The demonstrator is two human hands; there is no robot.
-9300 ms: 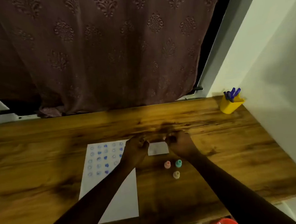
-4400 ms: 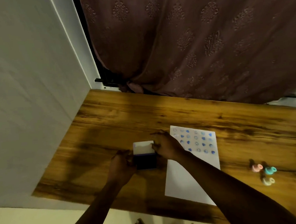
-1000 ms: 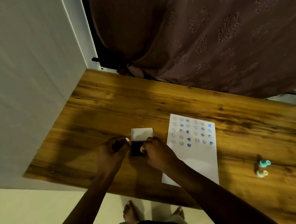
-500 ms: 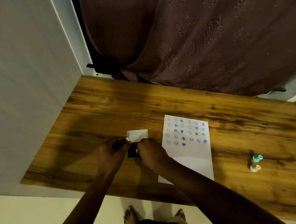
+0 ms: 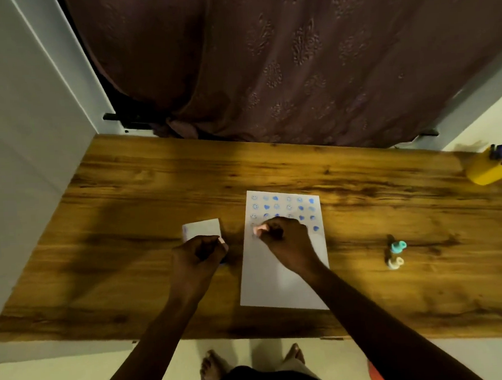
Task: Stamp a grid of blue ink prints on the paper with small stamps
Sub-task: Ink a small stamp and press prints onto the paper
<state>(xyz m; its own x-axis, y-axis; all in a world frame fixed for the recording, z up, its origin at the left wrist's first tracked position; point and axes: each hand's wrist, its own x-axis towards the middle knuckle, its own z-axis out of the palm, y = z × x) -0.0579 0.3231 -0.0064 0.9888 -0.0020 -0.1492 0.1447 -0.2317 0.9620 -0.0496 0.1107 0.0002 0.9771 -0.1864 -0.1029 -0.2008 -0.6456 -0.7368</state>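
A white sheet of paper (image 5: pixel 282 285) lies on the wooden table (image 5: pixel 127 197), its upper part covered with rows of blue prints (image 5: pixel 289 206). My right hand (image 5: pixel 285 240) is over the sheet's left side, just below those rows, shut on a small pink stamp (image 5: pixel 258 230). My left hand (image 5: pixel 199 256) rests on the ink pad, whose open white lid (image 5: pixel 202 229) stands up behind the fingers; the pad's dark base is almost wholly hidden under the hand. A teal stamp (image 5: pixel 398 247) and a cream stamp (image 5: pixel 394 262) stand to the right of the paper.
A yellow cup (image 5: pixel 488 171) of blue pens sits at the table's far right corner. A dark patterned curtain (image 5: pixel 294 55) hangs behind the table and a white wall (image 5: pixel 20 145) bounds its left end. My bare feet (image 5: pixel 213 368) show below the front edge.
My right hand has left the ink pad and moved right onto the paper with the pink stamp. My left hand stays on the pad.
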